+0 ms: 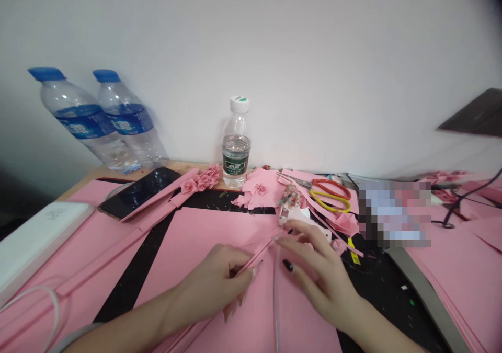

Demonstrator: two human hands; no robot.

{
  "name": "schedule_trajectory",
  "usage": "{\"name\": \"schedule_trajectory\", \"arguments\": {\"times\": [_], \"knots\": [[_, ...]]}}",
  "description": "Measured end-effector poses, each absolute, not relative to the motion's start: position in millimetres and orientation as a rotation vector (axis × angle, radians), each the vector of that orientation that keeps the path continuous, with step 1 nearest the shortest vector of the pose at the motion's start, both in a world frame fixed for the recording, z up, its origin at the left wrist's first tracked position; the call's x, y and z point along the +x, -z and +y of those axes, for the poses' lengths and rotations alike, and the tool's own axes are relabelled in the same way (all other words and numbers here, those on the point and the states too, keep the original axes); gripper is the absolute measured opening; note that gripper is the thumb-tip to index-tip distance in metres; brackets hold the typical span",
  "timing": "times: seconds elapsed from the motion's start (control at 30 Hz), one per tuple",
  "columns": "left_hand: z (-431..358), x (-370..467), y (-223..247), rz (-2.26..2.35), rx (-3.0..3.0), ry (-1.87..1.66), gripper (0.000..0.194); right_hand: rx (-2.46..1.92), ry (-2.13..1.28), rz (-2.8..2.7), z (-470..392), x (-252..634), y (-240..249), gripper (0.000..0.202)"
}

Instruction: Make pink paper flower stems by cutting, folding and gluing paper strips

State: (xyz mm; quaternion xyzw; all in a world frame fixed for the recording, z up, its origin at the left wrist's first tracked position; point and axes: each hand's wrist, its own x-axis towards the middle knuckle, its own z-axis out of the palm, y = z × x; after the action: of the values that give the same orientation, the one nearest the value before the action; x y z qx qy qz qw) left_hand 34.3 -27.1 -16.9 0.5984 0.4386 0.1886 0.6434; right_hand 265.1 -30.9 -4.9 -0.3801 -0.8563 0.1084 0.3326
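My left hand (229,282) is closed around a thin pink rolled-paper stick (262,252), which slants up to the right. Its lower part runs under the hand, over a large pink paper sheet (188,238). At the stick's upper end is my right hand (323,269), fingers stretched out and apart, with the index fingertip at or very near the tip. The right thumb is away from the stick. Behind the right fingers lies a white plastic object (304,215), partly hidden. A narrow pale strip (276,300) runs down the sheet between my hands.
Scissors (331,198) with red and yellow handles lie among pink scraps. A small water bottle (236,149) stands by the wall; two larger bottles (125,117) lean left. Left are paper roses (202,180), a phone (139,191) and a white power bank (43,243). A blurred screen (394,212) is right.
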Motion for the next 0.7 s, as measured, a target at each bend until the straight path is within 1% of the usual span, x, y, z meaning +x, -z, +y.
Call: {"name": "schedule_trajectory", "arguments": {"times": [0.07, 0.13, 0.37, 0.6, 0.7], "knots": [[-27.6, 35.1, 16.7, 0.998, 1.394, -0.439, 0.037, -0.955, -0.205, -2.43, -34.5, 259.7, 3.7, 0.047], [-28.2, 35.6, 16.0, 1.006, 1.421, -0.455, 0.038, -0.967, -0.122, -2.551, -36.4, 254.6, 3.4, 0.05], [-28.8, 34.9, 13.5, 0.998, 1.431, -0.45, 0.035, -1.121, 0.109, -2.474, -34.3, 252.6, 4.6, 0.035], [-28.3, 33.9, 17.7, 1.013, 1.375, -0.429, 0.035, -1.218, 0.169, -2.409, -31.2, 256.3, 5.4, 0.029], [-28.2, 33.8, 18.7, 1.021, 1.37, -0.421, 0.032, -1.238, 0.176, -2.376, -28.5, 258.7, 6.0, 0.032]]}}
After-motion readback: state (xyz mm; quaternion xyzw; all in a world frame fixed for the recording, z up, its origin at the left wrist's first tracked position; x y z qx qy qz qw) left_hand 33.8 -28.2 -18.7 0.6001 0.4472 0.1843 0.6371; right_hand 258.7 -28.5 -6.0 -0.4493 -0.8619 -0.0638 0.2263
